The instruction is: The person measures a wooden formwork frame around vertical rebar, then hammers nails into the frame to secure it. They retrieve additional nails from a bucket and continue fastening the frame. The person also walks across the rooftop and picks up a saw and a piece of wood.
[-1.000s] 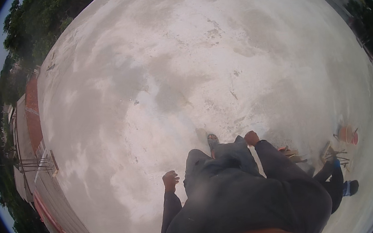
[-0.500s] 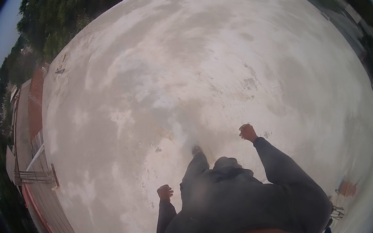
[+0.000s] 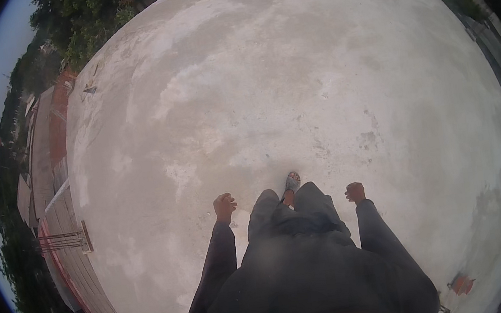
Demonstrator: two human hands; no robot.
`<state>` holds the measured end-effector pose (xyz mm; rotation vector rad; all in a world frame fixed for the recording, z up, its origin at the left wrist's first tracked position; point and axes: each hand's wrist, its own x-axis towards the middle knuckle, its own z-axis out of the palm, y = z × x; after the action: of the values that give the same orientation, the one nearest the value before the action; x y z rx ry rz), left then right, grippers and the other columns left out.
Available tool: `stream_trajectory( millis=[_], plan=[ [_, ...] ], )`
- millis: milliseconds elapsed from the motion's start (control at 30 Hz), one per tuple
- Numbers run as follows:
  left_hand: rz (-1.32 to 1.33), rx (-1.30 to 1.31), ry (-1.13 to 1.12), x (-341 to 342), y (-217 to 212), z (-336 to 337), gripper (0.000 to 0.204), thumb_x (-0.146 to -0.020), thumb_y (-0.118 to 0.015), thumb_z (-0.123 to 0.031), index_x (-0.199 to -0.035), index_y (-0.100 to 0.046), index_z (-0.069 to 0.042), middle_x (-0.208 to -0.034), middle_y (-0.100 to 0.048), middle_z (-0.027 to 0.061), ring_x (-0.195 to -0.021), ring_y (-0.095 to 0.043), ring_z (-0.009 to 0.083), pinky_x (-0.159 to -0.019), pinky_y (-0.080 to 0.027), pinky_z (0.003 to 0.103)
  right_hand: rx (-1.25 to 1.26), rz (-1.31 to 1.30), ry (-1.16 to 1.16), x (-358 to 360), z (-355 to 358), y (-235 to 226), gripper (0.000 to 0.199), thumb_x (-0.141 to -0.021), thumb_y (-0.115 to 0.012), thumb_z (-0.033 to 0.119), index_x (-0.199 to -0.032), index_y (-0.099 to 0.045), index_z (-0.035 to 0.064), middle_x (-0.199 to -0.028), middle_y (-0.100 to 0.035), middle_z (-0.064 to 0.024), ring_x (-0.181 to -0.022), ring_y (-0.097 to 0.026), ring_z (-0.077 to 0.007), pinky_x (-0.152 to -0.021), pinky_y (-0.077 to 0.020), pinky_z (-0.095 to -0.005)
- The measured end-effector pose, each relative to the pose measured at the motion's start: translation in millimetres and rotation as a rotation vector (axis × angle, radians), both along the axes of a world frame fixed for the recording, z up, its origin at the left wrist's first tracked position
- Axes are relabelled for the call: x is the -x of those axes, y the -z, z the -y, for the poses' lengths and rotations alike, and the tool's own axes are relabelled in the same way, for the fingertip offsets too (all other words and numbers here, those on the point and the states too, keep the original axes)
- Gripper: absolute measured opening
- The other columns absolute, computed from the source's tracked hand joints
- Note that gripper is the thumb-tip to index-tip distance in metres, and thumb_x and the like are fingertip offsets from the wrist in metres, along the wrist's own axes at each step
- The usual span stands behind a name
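Both hands empty: left hand (image 3: 225, 207) and right hand (image 3: 355, 192) hang at the person's sides, fingers curled in loosely, clamped on nothing. Nearest thing is the sandalled foot (image 3: 292, 182) stepping forward between them on the bare concrete roof (image 3: 267, 92). Small red object (image 3: 462, 284) lies well apart, lower right.

Sandalled foot (image 3: 292, 182) between both hands, on concrete roof (image 3: 291, 76)
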<state>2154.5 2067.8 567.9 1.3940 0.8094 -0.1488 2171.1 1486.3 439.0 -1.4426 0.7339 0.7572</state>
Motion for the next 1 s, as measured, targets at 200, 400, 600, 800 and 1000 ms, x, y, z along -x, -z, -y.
stream_trajectory(
  millis=[200, 400, 600, 800, 1000],
  plan=[
    [-0.587, -0.041, 0.897, -91.0, 12.5, 18.1, 0.025, -0.093, -0.057, -0.021, -0.107, -0.066, -0.002, -0.089, -0.066, 0.0128, -0.077, -0.067, 0.0285, -0.060, -0.051, 0.040, 0.432, 0.981, 0.393, -117.9, -85.3, -229.6, 0.038, -0.097, -0.056, 0.023, -0.123, -0.063, -0.0035, -0.090, -0.073, -0.0164, -0.077, -0.071, -0.0219, -0.071, -0.0561, -0.0358],
    [-0.615, -0.508, 1.384, -306.3, 53.4, 53.6, 0.025, -0.094, -0.055, -0.024, -0.107, -0.062, -0.006, -0.106, -0.065, 0.0175, -0.090, -0.065, 0.0370, -0.062, -0.049, 0.046, 0.568, 0.406, 0.880, 80.1, -167.2, -200.5, 0.035, -0.096, -0.054, 0.022, -0.121, -0.065, -0.0003, -0.093, -0.073, -0.0214, -0.091, -0.071, -0.0350, -0.084, -0.0529, -0.0438],
    [-0.284, -0.446, 1.393, -452.5, -8.0, 271.2, 0.024, -0.091, -0.052, -0.020, -0.109, -0.064, -0.008, -0.098, -0.062, 0.0148, -0.085, -0.063, 0.0380, -0.066, -0.050, 0.047, 0.459, -1.135, 1.879, 413.4, -356.5, -28.6, 0.025, -0.087, -0.058, 0.018, -0.095, -0.073, -0.0002, -0.101, -0.071, -0.0290, -0.099, -0.070, -0.0428, -0.086, -0.0555, -0.0496],
    [0.026, -0.438, 1.740, -288.3, -14.7, 547.8, 0.013, -0.092, -0.056, -0.017, -0.101, -0.060, -0.007, -0.093, -0.065, 0.0138, -0.070, -0.065, 0.0266, -0.054, -0.050, 0.035, 0.635, -0.990, 0.706, 565.7, -445.8, -9.7, 0.014, -0.081, -0.072, 0.027, -0.079, -0.078, 0.0146, -0.080, -0.074, -0.0053, -0.079, -0.072, -0.0250, -0.069, -0.0572, -0.0415],
    [0.088, -0.332, 2.368, 79.1, -7.7, 718.4, 0.038, -0.091, -0.061, -0.016, -0.125, -0.061, 0.000, -0.098, -0.069, 0.0126, -0.078, -0.069, 0.0220, -0.063, -0.053, 0.031, 0.684, -0.628, 1.530, 551.3, -310.3, -37.5, 0.017, -0.073, -0.076, 0.021, -0.073, -0.070, 0.0048, -0.075, -0.070, -0.0134, -0.070, -0.069, -0.0296, -0.063, -0.0558, -0.0417]
  ],
)
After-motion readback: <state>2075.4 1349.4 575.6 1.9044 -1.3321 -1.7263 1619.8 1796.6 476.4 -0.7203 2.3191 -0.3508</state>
